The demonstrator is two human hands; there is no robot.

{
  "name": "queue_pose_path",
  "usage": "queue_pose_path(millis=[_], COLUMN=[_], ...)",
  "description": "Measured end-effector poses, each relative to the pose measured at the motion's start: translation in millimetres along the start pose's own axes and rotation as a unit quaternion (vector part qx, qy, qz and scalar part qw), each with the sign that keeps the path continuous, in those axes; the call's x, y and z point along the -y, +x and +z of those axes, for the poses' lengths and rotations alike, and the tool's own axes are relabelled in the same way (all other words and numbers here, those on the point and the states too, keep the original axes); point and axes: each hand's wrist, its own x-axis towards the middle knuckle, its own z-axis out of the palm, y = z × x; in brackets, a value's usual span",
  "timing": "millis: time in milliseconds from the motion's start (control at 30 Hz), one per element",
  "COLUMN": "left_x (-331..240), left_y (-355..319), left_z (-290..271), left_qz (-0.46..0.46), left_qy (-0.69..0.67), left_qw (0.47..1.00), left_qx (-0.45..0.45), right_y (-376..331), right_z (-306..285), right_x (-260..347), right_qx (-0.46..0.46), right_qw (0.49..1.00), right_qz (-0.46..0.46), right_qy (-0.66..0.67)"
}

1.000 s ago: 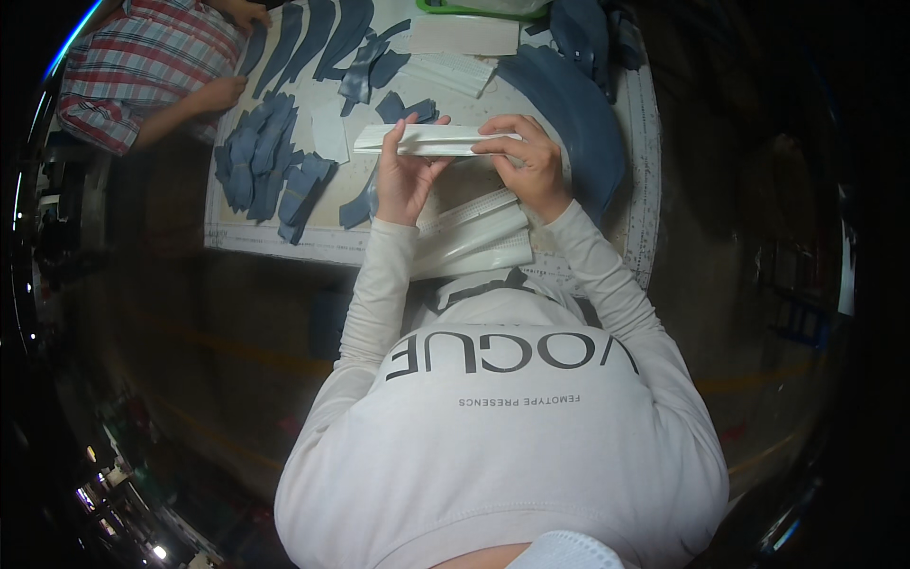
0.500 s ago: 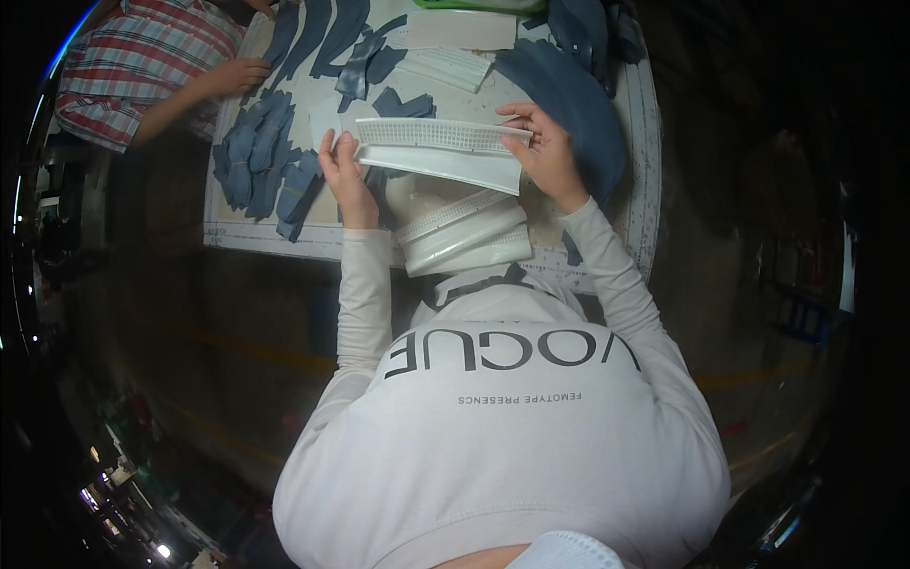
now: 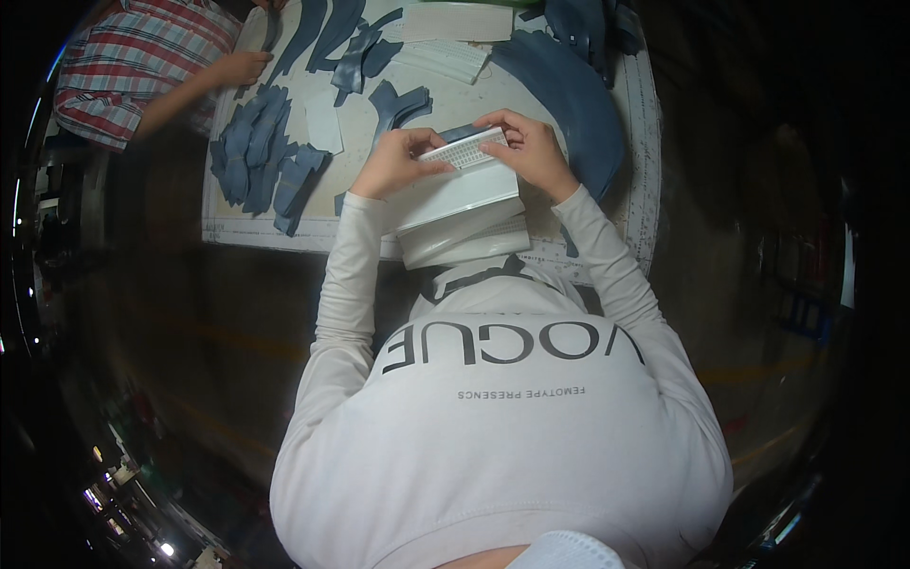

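Observation:
Both hands are at a white strip with a perforated band (image 3: pixel 463 153), held above the near part of the table. My left hand (image 3: pixel 403 163) pinches the band's left part between thumb and fingers. At its right end, my right hand (image 3: pixel 533 156) grips it, thumb on the near face and fingers behind. A dark blue edge shows just behind the band; whether it is held or lies on the table I cannot tell. Below the hands, close to my body, lie more white strips (image 3: pixel 464 242), stacked and slightly curved.
Bundles of dark blue strips (image 3: pixel 251 152) lie on the left of the table (image 3: pixel 303 239). A large curved dark blue stack (image 3: pixel 578 123) is at the right. White perforated pieces (image 3: pixel 441 59) and a pale panel (image 3: pixel 457 21) lie farther back. A co-worker's hand (image 3: pixel 245 68) rests at the far left edge.
My left hand has moved right, toward my right hand, and taken hold farther along the white strip. The strip, stretched out wide before, now appears shorter and tilted between the hands.

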Motion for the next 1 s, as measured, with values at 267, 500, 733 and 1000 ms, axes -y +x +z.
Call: queue_pose_path(millis=[267,500,733,1000], left_x=[0,-3,-5,-5], left_y=[-5,-8,-8,-10], left_z=[0,8,11,12], left_qz=[-0.007,-0.015,-0.024,-0.045], left_qy=[-0.079,-0.033,-0.061,-0.119], left_qw=[0.997,0.999,0.997,0.991], left_qx=[0.000,0.008,0.034,0.046], right_y=[-1,-11,-16,-20], right_z=[-4,0,6,14], right_x=[-4,3,2,-3], right_qx=[-0.002,-0.055,-0.069,-0.103], right_qw=[0.999,0.939,0.924,0.978], right_qz=[0.032,-0.190,-0.222,-0.085], right_qy=[-0.033,-0.280,-0.305,-0.163])
